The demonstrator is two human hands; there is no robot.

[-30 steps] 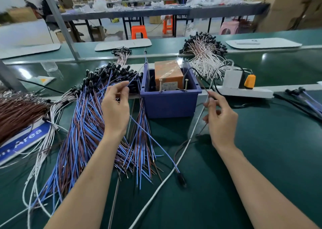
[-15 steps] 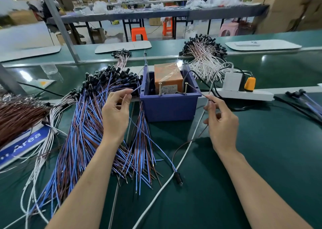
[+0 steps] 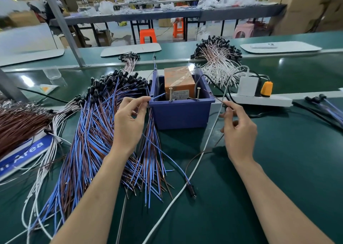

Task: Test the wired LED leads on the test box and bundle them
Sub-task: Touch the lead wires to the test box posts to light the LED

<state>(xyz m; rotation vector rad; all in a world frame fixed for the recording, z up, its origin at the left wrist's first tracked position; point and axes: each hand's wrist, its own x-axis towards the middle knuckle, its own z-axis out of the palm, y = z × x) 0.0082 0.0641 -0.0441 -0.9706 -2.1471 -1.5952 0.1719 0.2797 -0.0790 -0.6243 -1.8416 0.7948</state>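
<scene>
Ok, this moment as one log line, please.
left hand: pinches blue wire | right hand: pinches brown wire | tips: near test box screws

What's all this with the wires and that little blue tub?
A person is checking one LED lead. The left hand pinches its blue wire and the right hand its brown wire. Each bare end is aimed at one of two upright screws on the orange test box inside the blue tub. Neither end plainly touches a screw yet. The lead's LED lies on the green table, and a pile of similar leads lies to the left.
</scene>
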